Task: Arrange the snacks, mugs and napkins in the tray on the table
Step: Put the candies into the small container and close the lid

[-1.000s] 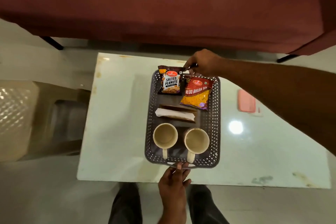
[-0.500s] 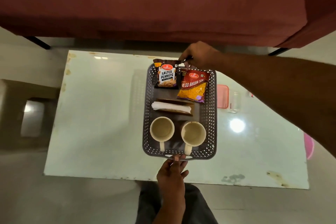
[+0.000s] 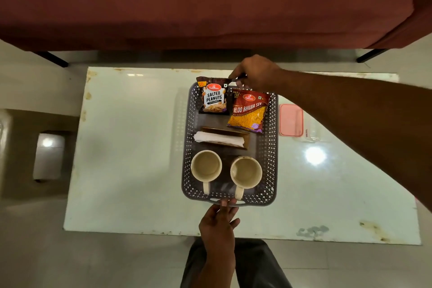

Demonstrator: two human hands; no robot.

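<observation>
Two bare hands grip the opposite handles of a loaded grey tray [image 3: 273, 147] on a white table [image 3: 131, 147].

The right hand [image 3: 256, 73] is closed around the far handle; the left hand [image 3: 218, 222] curls its fingers on the near one. Inside, from far to near: a salted peanuts packet [image 3: 214, 97] beside an aloo bhujia packet [image 3: 250, 111], white napkins [image 3: 218, 139] in a brown holder, then two cream mugs [image 3: 206, 167] side by side, handles pointing towards the person. A pink lidded box [image 3: 291, 120] sits just right of the tray.
</observation>
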